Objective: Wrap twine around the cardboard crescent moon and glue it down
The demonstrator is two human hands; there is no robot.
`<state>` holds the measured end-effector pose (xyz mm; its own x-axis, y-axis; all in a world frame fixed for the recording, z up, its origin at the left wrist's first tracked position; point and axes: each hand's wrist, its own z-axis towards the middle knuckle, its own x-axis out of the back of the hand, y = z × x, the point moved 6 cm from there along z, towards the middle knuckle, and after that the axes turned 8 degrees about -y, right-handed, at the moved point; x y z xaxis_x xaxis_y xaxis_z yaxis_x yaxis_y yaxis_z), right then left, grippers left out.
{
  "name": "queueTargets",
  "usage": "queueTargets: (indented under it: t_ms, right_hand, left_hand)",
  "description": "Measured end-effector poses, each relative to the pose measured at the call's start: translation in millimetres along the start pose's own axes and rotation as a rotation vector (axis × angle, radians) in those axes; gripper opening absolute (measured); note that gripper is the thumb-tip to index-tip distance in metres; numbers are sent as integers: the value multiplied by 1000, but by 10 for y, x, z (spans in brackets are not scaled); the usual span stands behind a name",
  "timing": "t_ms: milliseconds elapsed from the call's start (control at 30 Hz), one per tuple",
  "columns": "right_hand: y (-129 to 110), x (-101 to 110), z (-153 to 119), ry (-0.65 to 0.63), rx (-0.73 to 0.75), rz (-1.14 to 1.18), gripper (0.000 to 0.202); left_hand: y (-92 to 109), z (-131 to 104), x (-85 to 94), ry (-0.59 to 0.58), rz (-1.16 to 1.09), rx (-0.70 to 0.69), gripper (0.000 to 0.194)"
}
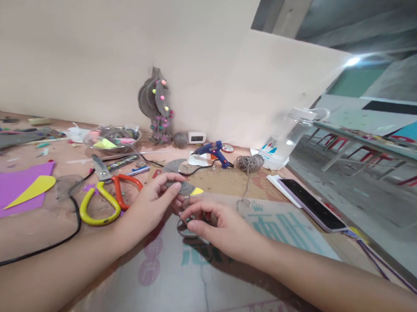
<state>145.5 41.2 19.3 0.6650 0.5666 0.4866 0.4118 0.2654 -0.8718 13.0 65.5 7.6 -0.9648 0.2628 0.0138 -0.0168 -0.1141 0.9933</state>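
My left hand (162,193) is closed around a grey felt-like piece (185,188) with a yellow tip, pinched between thumb and fingers. Just right of it and a little lower, my right hand (211,222) has thumb and fingertips together on grey cord (183,229), which loops below the fingers. Small beads seem to show at those fingertips, too small to make out. Behind my left hand lies a grey crescent-shaped piece (174,165). A ball of grey twine (249,163) sits farther back, its strand trailing forward onto the printed plastic sheet (254,272).
Scissors (100,206) with yellow and red handles lie beside my left forearm, near purple sheets (12,186) and a black cable (73,232). Toward the wall stand a blue glue gun (214,152), a bowl of supplies (116,138) and a clear bottle (283,137). A phone (311,204) lies right.
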Motion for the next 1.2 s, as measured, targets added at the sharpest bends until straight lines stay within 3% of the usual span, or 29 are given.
queueTargets:
  t_ms: [167, 267, 500, 600, 700, 867, 1067, 1200]
  right_hand:
    - [44, -34, -22, -29, -90, 283, 7]
    - [-12, -12, -77, -28, -86, 294, 7]
    - [-272, 148, -206, 57, 174, -303, 18]
    - [-324, 177, -231, 86, 241, -391, 17]
    - [-338, 220, -229, 128, 281, -336, 15]
    - [-253, 295, -180, 174, 220, -199, 13]
    - [-292, 359, -191, 205, 229, -189, 15]
    - [-255, 468, -196, 169, 120, -109, 15]
  left_hand:
    - [3, -9, 2, -9, 129, -49, 23]
    - [-30, -12, -7, -39, 157, -37, 24]
    - [-81, -3, -106, -125, 262, -92, 25]
    - [-56, -35, -152, -154, 289, -101, 23]
    - [1, -74, -173, -158, 335, -104, 21]
    - [46, -106, -211, -198, 348, -108, 18]
    - [40, -107, -208, -185, 335, -118, 16]
    - [22, -110, -213, -206, 237, -80, 19]
